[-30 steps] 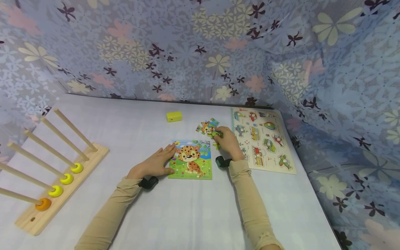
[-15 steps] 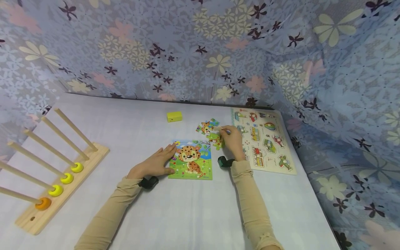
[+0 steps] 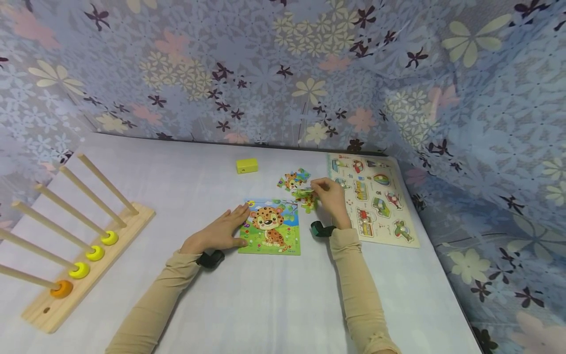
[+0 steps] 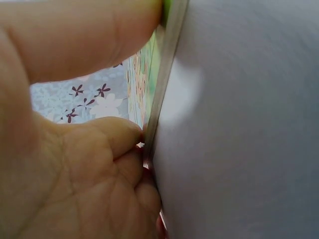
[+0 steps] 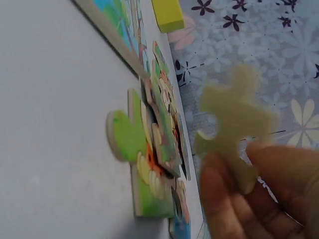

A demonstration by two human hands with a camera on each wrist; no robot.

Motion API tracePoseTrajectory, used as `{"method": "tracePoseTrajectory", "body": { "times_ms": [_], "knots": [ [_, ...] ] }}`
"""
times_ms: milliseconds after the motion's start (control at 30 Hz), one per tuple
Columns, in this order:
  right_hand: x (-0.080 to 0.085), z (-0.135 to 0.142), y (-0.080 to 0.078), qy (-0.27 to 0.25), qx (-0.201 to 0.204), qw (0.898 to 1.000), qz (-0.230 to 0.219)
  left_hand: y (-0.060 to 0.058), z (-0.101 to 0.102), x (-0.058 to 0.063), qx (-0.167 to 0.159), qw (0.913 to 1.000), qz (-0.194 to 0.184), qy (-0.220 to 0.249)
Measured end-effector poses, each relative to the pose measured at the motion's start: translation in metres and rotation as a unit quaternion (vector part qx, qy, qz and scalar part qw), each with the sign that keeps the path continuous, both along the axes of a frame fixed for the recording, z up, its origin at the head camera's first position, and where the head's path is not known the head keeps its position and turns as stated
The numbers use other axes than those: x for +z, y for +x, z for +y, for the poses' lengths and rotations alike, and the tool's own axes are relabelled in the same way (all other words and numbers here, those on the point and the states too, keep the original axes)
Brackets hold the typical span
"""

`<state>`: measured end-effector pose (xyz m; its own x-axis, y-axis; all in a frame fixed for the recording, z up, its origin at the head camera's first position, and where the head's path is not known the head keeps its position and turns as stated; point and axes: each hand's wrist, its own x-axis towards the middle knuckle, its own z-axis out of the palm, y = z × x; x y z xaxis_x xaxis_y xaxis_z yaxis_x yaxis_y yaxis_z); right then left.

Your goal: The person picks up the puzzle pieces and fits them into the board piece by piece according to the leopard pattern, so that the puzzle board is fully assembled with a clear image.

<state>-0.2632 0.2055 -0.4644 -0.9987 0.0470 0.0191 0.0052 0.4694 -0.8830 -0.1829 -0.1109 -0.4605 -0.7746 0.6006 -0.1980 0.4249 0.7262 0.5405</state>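
My left hand (image 3: 219, 230) rests at the left side of a square leopard picture puzzle board (image 3: 269, 226), fingers extended. In the left wrist view, the thumb lies over the edge of the board (image 4: 167, 74) and the other fingertips touch it lower down. My right hand (image 3: 332, 197) pinches a jigsaw piece (image 5: 237, 119) between thumb and fingers, raised off the table. Its plain pale side shows in the right wrist view. Below and left of that hand lies a small heap of jigsaw pieces (image 3: 306, 201), some overlapping, with leopard and grass prints.
A yellow block (image 3: 246, 165) sits behind the board. To the right lies a flat vehicle-picture board (image 3: 373, 201). On the left stands a wooden peg rack (image 3: 88, 265) with upright rods and several yellow and orange rings. A floral cloth (image 3: 265, 73) hangs behind the table.
My right hand has lifted a piece from the heap, drawn slightly right and turned it, uncovering the pieces beneath. The left hand and the leopard board keep their places.
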Motion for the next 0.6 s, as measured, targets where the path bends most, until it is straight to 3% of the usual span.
{"method": "tracePoseTrajectory", "body": {
  "times_ms": [233,433,600],
  "knots": [
    [0.005,0.003,0.006,0.102,0.045,0.993,0.024,0.001,0.000,0.001,0.000,1.0000,0.000,-0.001],
    [0.011,0.009,0.004,0.192,0.094,0.976,-0.034,0.000,0.000,0.001,0.001,1.0000,-0.003,0.001],
    [0.020,0.016,0.010,0.192,0.090,0.975,-0.073,0.000,-0.001,-0.001,0.001,1.0000,-0.002,0.001]
  ]
}}
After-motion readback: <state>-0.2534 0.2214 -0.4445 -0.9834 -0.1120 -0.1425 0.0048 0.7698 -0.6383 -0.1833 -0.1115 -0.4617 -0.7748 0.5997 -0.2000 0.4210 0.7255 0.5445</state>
